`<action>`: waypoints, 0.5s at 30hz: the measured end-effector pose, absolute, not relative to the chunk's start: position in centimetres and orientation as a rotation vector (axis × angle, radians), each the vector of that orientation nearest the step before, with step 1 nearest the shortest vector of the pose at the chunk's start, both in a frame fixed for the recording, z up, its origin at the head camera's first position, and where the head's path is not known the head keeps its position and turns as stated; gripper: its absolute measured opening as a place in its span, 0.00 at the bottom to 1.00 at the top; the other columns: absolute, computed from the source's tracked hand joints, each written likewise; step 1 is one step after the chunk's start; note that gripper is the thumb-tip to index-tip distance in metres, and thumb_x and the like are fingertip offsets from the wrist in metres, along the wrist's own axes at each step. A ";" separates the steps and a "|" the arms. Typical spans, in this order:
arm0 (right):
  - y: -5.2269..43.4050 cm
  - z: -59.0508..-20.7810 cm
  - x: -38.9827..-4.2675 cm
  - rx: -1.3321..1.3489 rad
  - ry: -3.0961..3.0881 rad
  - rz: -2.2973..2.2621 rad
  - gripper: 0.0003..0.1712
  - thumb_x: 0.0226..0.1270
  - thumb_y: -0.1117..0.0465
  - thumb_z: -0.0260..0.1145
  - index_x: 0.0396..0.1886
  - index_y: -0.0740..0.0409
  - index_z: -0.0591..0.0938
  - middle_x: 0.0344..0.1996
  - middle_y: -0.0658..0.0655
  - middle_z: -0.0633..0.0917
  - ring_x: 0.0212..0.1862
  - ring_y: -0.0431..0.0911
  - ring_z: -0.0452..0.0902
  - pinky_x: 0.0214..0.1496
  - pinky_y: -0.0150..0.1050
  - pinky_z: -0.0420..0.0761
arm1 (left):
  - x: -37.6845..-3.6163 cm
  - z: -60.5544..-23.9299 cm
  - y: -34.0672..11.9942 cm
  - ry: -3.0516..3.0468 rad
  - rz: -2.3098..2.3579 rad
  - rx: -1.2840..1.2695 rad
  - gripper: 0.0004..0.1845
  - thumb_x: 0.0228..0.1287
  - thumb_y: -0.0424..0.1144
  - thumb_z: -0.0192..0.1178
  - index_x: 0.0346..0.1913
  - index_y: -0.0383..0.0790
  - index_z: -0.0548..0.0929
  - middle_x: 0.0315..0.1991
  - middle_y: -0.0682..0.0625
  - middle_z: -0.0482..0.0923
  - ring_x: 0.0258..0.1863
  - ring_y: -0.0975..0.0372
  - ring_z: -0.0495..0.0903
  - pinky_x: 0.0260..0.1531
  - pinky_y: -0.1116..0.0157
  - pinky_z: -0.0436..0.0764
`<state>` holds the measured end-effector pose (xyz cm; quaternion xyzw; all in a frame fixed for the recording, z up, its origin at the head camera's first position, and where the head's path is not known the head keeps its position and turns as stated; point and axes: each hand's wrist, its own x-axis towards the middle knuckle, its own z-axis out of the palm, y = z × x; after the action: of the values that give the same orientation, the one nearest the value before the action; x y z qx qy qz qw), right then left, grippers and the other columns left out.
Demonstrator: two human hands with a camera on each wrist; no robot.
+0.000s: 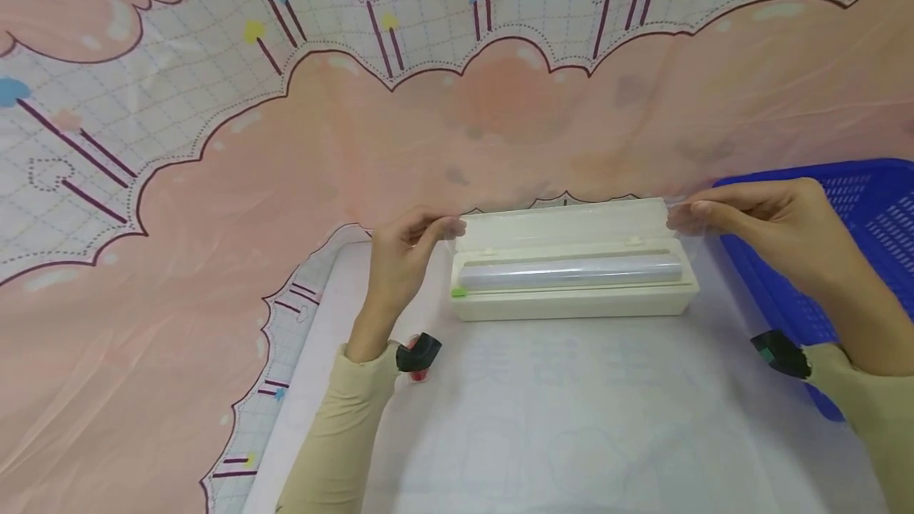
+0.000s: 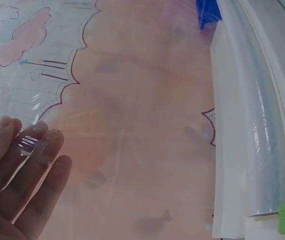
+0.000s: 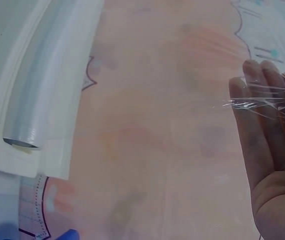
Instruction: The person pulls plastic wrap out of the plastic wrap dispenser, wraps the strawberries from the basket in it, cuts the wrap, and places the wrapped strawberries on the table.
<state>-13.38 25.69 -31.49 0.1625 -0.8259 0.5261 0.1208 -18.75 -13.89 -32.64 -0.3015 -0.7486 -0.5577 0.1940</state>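
Note:
A cream cling film dispenser box [image 1: 571,305] lies open on a white mat, its lid [image 1: 564,224] tipped back. The film roll [image 1: 571,272] rests inside it; the roll [image 2: 267,155] also shows in the left wrist view and its end [image 3: 22,141] in the right wrist view. My left hand [image 1: 446,227] pinches a crumpled corner of clear film [image 2: 30,145] by the box's left end. At the right end, my right hand [image 1: 687,214] pinches the other corner of the film [image 3: 255,104]. The sheet between them is almost invisible.
A blue plastic basket [image 1: 871,205] stands at the right, close behind my right arm. A green cutter tab [image 1: 458,292] sits at the box's left front corner. The white mat [image 1: 571,419] lies on a pink patterned cloth [image 1: 214,260] that covers the table and rises behind.

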 end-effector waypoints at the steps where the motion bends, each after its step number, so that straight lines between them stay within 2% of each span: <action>1: 25.7 -31.3 -13.4 0.484 -2.404 1.541 0.11 0.70 0.70 0.62 0.47 0.69 0.85 0.39 0.46 0.91 0.40 0.36 0.87 0.43 0.22 0.81 | -18.7 -32.5 -13.9 -2.097 -1.558 -0.844 0.05 0.65 0.27 0.63 0.39 0.28 0.86 0.33 0.39 0.87 0.33 0.55 0.87 0.41 0.62 0.86; 7: 25.6 -30.5 -13.0 0.510 -2.393 1.510 0.11 0.70 0.72 0.62 0.48 0.68 0.85 0.38 0.46 0.91 0.40 0.36 0.87 0.44 0.21 0.80 | -18.3 -31.7 -14.1 -2.108 -1.491 -0.824 0.05 0.65 0.29 0.63 0.39 0.29 0.86 0.34 0.39 0.87 0.35 0.56 0.88 0.44 0.66 0.85; 15: 25.6 -29.7 -12.5 0.486 -2.395 1.455 0.11 0.71 0.70 0.62 0.49 0.67 0.86 0.38 0.43 0.90 0.39 0.34 0.87 0.45 0.20 0.80 | -17.9 -30.8 -14.3 -2.089 -1.438 -0.844 0.06 0.65 0.28 0.63 0.40 0.29 0.87 0.34 0.40 0.88 0.35 0.63 0.87 0.41 0.68 0.84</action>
<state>-12.48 25.56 -29.73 0.1689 -0.8328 0.5059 0.1481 -17.91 -14.31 -30.78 -0.3070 -0.7602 -0.5232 0.2324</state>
